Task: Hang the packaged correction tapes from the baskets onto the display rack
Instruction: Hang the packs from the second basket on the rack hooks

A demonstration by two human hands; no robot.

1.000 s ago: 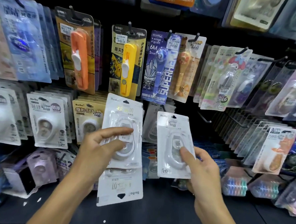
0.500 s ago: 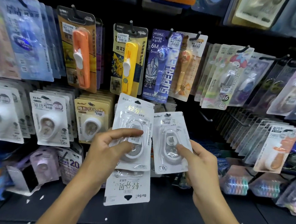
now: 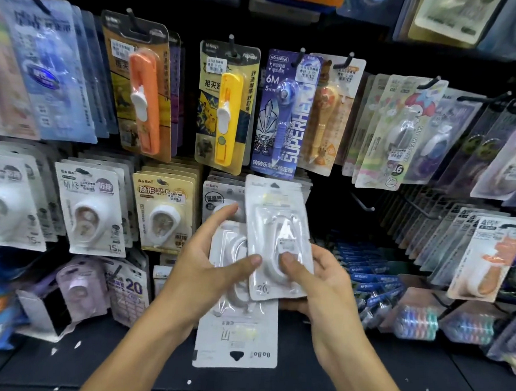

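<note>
Both hands (image 3: pixel 213 265) (image 3: pixel 318 277) raised, fingers (image 3: pixel 248 259) curled

— What colours are the two packs held in front of the rack?
— Both white: the upright correction tape pack (image 3: pixel 278 236) has a clear blister over a white dispenser; the upside-down pack (image 3: pixel 237 339) has a black hang hole.
— And on the far hooks?
— An orange slider dispenser (image 3: pixel 145 97) on a tan card at left, a yellow one (image 3: pixel 228 115) on a yellow-and-navy cartoon card, then a purple-blue pack (image 3: pixel 283 112) with white lettering.
— Near right?
— An orange-and-white dispenser (image 3: pixel 488 257) on a white card.
</note>
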